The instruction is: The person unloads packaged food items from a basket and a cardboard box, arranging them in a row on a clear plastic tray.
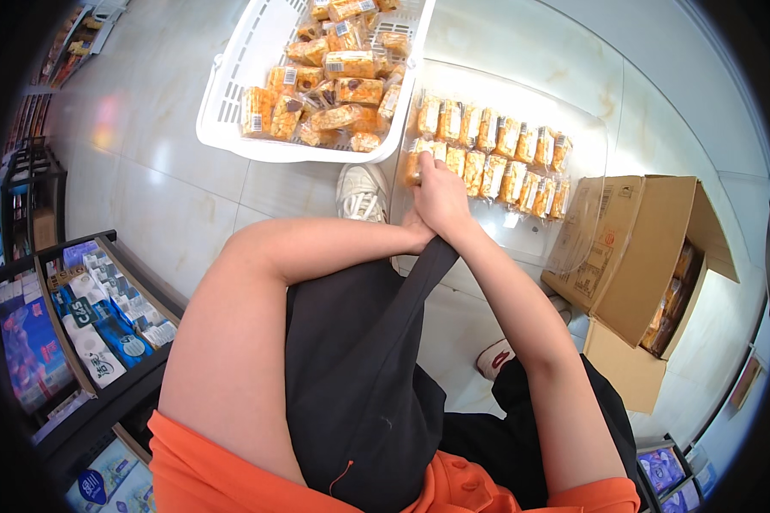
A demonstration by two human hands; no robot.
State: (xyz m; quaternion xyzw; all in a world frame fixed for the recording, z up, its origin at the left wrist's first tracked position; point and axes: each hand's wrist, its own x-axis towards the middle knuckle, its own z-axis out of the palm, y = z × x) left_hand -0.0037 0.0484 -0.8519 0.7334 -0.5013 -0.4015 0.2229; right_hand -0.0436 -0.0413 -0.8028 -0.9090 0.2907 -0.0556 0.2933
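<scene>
My right hand [441, 195] reaches forward to the near left end of a clear plastic bin [509, 224]. Its fingers close on a wrapped orange-yellow snack bar [413, 164] at the end of the nearer row. Two rows of similar wrapped bars [496, 175] stand side by side in the bin. My left hand [417, 226] is tucked against my right wrist, above my black-trousered knee; its fingers are hidden. Left of the bin, a white slotted basket [231, 90] holds many loose wrapped bars [351, 64] in a jumbled heap.
An open cardboard box [637, 256] with more packs inside lies at the right. Shelves of tissue packs [103, 316] stand at the left, and more purple packs [661, 468] are at the lower right. My white shoe [364, 193] is beside the basket on the tiled floor.
</scene>
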